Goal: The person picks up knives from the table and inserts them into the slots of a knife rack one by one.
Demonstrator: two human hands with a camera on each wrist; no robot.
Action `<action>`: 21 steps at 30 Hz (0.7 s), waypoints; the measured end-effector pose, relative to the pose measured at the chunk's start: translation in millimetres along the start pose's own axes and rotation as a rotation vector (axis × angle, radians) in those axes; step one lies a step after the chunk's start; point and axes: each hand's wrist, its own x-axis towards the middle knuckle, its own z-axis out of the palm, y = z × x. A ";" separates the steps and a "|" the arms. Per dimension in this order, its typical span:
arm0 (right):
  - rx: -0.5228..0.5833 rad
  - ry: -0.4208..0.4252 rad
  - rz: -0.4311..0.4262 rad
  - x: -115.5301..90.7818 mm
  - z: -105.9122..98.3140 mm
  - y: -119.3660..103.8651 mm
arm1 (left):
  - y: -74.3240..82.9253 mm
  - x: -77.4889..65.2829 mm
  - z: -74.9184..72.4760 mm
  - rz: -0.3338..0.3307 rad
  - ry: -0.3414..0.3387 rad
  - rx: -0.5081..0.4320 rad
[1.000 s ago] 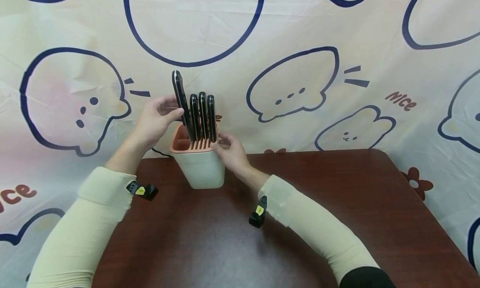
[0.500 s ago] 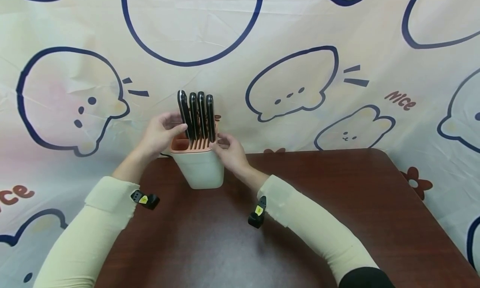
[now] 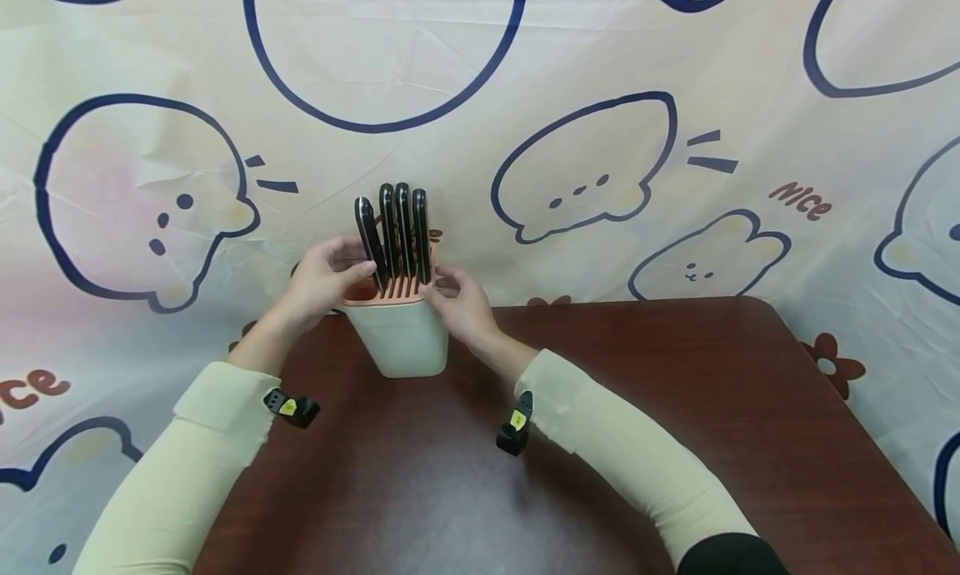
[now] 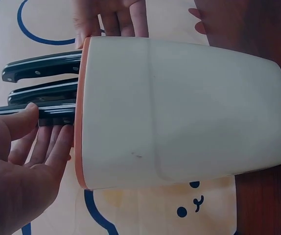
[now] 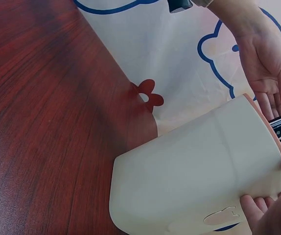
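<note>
A pale knife block [image 3: 405, 340] with an orange slotted top stands upright at the table's back edge. Several black-handled knives sit in its slots. My left hand [image 3: 318, 279] pinches the leftmost knife [image 3: 368, 233] low on its handle, the thumb lying along it in the left wrist view. That handle leans left, its top a little below those beside it, and its blade is hidden inside the block. My right hand [image 3: 465, 308] grips the block's rim on the right side, with fingers against the wall in the right wrist view.
To the left of the slots is a larger orange compartment [image 3: 362, 290]. The dark brown table [image 3: 600, 408] spreads forward and to the right. Right behind its back edge hangs a printed cloth [image 3: 585, 267].
The leftmost knife has gone down into the block from well above the other handles, my left hand moving down with it. The right hand stays at the block.
</note>
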 end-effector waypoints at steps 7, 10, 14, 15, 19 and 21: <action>0.001 -0.015 0.002 0.2 -0.6 -0.3 | -1.8 -1.4 -0.7 -0.013 -0.025 0.005; -0.004 -0.029 -0.004 0.6 -2.3 -1.1 | -1.6 -1.7 -0.5 -0.014 -0.024 0.004; -0.028 -0.054 -0.017 2.7 -5.1 -2.4 | -1.4 -1.5 -0.5 -0.015 -0.018 0.009; -0.035 -0.060 -0.019 3.5 -5.8 -2.4 | -1.4 -1.4 -0.7 -0.017 -0.016 0.012; -0.066 -0.086 -0.033 5.9 -10.0 -2.4 | -0.6 -0.7 -1.5 -0.020 -0.025 0.012; -0.083 -0.106 -0.041 6.5 -13.2 -2.3 | 0.5 -0.9 -2.2 -0.018 -0.031 -0.004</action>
